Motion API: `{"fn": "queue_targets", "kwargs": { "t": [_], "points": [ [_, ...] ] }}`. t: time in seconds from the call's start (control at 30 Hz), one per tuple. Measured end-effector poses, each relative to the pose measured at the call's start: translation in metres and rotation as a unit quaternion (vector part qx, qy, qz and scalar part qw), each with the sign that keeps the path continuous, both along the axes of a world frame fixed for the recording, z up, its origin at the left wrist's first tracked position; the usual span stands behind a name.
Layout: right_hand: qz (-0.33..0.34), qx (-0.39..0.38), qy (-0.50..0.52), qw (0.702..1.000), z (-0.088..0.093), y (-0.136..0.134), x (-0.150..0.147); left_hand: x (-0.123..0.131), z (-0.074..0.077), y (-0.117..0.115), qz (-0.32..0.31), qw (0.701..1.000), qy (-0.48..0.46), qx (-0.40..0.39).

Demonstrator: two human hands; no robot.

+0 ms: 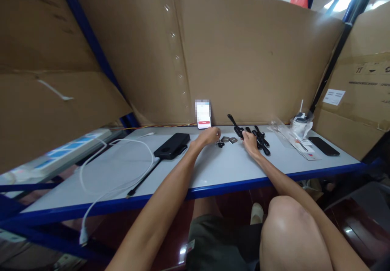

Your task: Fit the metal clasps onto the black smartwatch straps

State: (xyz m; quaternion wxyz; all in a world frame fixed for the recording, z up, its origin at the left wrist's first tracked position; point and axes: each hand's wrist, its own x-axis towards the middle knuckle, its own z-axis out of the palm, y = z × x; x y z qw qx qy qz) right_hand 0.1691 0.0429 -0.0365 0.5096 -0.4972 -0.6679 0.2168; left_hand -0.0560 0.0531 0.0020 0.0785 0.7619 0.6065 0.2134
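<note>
My right hand (250,142) grips a black spokeshave body (237,130) by its middle, one handle pointing up and to the left. Beside that hand, to its right, several more black spokeshave bodies (261,137) lie in a pile on the table. My left hand (211,134) has its fingers drawn together, and whatever they may hold is too small or hidden to make out. Just right of it are two grey metal blades (229,139) with slots. Small dark metal parts (220,144) lie close by, partly behind the left hand.
A lit phone (203,115) leans on the cardboard at the back of the table (219,169). A black power bank (172,146) and white cables (149,153) are on the left. On the right lie plastic packaging (294,140), a wrapped cup (301,124) and a dark phone (323,146).
</note>
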Motion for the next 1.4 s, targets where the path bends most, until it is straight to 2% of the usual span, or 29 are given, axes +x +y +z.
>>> {"fn": "queue_targets", "kwargs": {
  "t": [0.17, 0.3, 0.47, 0.6, 0.77, 0.87, 0.97, 1.07, 1.13, 1.23, 1.3, 1.4],
  "points": [
    [-0.005, -0.002, -0.010, 1.000, 0.001, -0.001, 0.000, 0.004, 0.004, -0.002, -0.048, 0.997, 0.001, -0.055],
    [-0.002, -0.002, -0.014, 1.000, 0.003, -0.002, -0.001, 0.005, 0.004, -0.004, -0.067, 0.996, 0.006, -0.060],
    [-0.005, -0.009, -0.019, 1.000, 0.003, -0.003, -0.001, 0.005, 0.003, -0.005, -0.050, 0.998, -0.003, -0.041],
    [-0.005, -0.004, -0.024, 1.000, 0.003, -0.003, 0.000, 0.004, 0.004, -0.005, -0.037, 0.999, 0.039, -0.007],
    [-0.017, -0.009, -0.046, 0.999, 0.004, -0.003, -0.001, 0.007, 0.008, -0.005, -0.044, 0.992, 0.113, -0.017],
    [-0.019, -0.010, -0.055, 0.998, 0.004, -0.003, -0.001, 0.008, 0.010, -0.007, -0.044, 0.992, 0.116, -0.011],
    [-0.021, -0.010, -0.065, 0.998, 0.005, -0.004, -0.001, 0.007, 0.013, -0.008, -0.050, 0.997, 0.057, 0.006],
    [-0.030, -0.012, -0.086, 0.996, 0.006, -0.005, -0.002, 0.009, 0.015, -0.009, -0.061, 0.996, -0.065, 0.017],
    [-0.040, -0.014, -0.112, 0.993, 0.007, -0.007, -0.003, 0.014, 0.016, -0.009, -0.079, 0.981, -0.177, 0.023],
    [-0.052, -0.017, -0.160, 0.986, 0.011, -0.010, -0.004, 0.027, 0.016, -0.008, -0.122, 0.942, -0.312, 0.024],
    [-0.057, -0.021, -0.192, 0.979, 0.014, -0.014, -0.005, 0.037, 0.014, -0.008, -0.142, 0.924, -0.353, 0.026],
    [-0.065, -0.031, -0.240, 0.968, 0.019, -0.021, -0.007, 0.050, 0.010, -0.010, -0.144, 0.920, -0.363, 0.028]
  ]
}}
